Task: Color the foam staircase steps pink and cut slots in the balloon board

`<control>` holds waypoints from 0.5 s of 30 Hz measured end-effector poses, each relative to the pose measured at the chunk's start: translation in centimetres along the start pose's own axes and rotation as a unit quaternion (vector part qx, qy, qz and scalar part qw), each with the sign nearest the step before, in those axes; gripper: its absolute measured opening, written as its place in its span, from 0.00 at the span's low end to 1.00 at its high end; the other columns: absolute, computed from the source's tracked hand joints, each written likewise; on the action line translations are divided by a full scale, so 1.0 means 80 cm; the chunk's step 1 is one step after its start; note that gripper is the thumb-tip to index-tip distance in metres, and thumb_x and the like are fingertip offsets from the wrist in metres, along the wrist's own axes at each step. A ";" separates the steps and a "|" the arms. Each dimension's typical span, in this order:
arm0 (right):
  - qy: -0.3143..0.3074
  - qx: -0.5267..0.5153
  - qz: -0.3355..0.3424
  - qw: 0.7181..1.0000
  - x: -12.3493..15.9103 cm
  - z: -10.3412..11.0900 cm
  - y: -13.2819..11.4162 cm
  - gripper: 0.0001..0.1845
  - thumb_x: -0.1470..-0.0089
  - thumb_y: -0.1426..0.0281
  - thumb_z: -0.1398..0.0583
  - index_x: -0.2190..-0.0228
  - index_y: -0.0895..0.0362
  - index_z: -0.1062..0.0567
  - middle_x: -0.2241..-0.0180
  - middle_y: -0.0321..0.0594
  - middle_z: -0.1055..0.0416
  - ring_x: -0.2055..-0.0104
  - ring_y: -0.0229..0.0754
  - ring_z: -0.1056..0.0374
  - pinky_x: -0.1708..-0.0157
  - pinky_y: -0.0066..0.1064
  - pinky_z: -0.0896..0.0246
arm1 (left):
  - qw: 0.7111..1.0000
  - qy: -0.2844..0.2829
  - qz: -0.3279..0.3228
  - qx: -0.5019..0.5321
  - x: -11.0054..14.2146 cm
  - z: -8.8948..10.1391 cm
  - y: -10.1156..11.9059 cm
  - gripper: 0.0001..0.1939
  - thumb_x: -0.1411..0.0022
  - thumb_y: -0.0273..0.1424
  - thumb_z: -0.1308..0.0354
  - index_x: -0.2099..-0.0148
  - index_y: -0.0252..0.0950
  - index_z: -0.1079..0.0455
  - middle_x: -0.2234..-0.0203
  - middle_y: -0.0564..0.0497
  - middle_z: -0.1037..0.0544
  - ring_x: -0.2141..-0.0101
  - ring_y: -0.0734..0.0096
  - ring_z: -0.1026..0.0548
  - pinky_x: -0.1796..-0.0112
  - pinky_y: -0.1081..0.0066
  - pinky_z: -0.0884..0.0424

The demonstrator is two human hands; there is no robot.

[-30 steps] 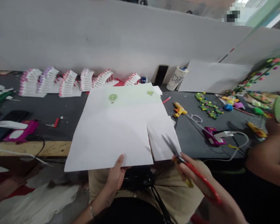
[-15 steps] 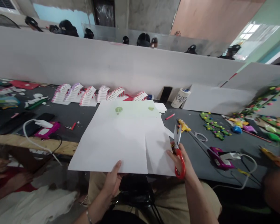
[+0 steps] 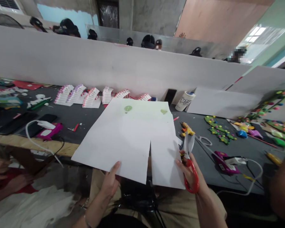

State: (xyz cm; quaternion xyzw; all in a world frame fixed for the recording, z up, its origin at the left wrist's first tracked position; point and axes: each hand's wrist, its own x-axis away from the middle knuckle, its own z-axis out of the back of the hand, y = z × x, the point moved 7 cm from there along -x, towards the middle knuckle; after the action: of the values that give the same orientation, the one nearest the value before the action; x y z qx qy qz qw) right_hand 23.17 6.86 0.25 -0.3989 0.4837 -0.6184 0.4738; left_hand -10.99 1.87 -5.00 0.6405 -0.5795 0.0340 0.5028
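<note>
A large white sheet of paper (image 3: 123,139) with a pale green band and small balloon prints along its far side lies across the table edge and my lap. A slit runs up from its near edge, with a narrow gap between the two flaps. My left hand (image 3: 112,180) pinches the near edge of the wider flap, thumb on top, the other fingers underneath. In my right hand (image 3: 191,172) are red-handled scissors (image 3: 192,177), blades pointing away and slightly parted. That hand's thumb also rests on the right edge of the narrow flap.
Rows of white folded paper pieces (image 3: 91,98) stand along the white partition (image 3: 109,63). A phone (image 3: 169,95), a paper cup (image 3: 184,100), a yellow glue gun (image 3: 187,128) and purple power sockets (image 3: 224,163) are on the table. Other people sit at both sides.
The slit has spread into a wider gap as the two flaps moved apart. My right hand, with the scissors, has shifted right and slightly nearer; the sheet's far side has slid right.
</note>
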 end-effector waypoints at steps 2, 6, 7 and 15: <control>-0.003 -0.059 -0.035 0.998 -0.002 0.009 0.010 0.29 0.59 0.55 0.30 0.58 0.52 0.30 0.70 0.34 0.27 0.69 0.42 0.32 0.70 0.30 0.36 | 1.000 0.003 -0.001 -0.005 -0.003 0.002 0.004 0.21 0.37 0.18 0.42 0.43 0.36 0.31 0.59 0.47 0.16 0.58 0.66 0.17 0.46 0.64 0.26; 0.021 -0.141 -0.068 0.987 0.004 0.016 0.022 0.30 0.65 0.57 0.27 0.60 0.52 0.29 0.69 0.34 0.24 0.68 0.42 0.29 0.69 0.30 0.32 | 0.999 -0.008 -0.045 0.000 -0.018 0.005 0.028 0.20 0.37 0.21 0.41 0.44 0.38 0.29 0.59 0.49 0.16 0.58 0.66 0.18 0.50 0.67 0.23; 0.022 -0.150 -0.071 0.986 0.007 0.014 0.023 0.31 0.65 0.58 0.27 0.59 0.52 0.29 0.68 0.35 0.24 0.68 0.43 0.28 0.68 0.30 0.31 | 0.998 -0.007 -0.054 0.001 -0.021 0.006 0.033 0.19 0.38 0.21 0.40 0.45 0.38 0.29 0.59 0.48 0.16 0.57 0.65 0.18 0.51 0.67 0.22; 0.058 -0.083 -0.061 0.993 0.007 0.006 0.026 0.30 0.58 0.57 0.31 0.55 0.53 0.31 0.65 0.41 0.23 0.64 0.49 0.26 0.63 0.41 0.29 | 0.997 -0.043 -0.055 -0.031 -0.018 -0.025 0.045 0.14 0.39 0.20 0.41 0.53 0.39 0.25 0.58 0.48 0.16 0.50 0.62 0.21 0.51 0.69 0.23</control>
State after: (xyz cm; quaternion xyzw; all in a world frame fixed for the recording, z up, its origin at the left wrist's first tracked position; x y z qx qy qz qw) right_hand 23.89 6.01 -1.68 -0.4292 0.5350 -0.6256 0.3717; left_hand -13.18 4.92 -2.72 0.6564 -0.5654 -0.0395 0.4979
